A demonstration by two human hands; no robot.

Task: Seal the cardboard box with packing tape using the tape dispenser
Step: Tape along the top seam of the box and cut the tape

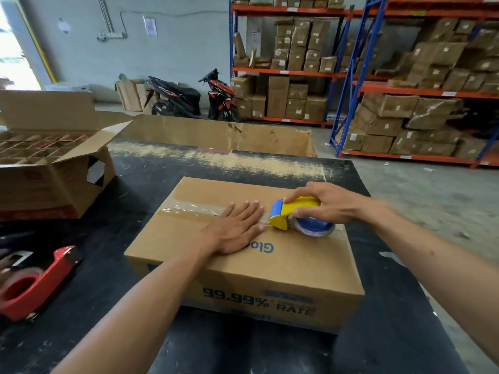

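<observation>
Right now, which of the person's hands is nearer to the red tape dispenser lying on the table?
Left. The left hand lies flat on the cardboard box, right of the red tape dispenser. The right hand, holding the yellow dispenser, is farther right.

head cam | single view | looks forward and down from above the table (378,333) | close over the box (243,265) at centre | shelves (351,76) far off, 1 o'clock
</observation>
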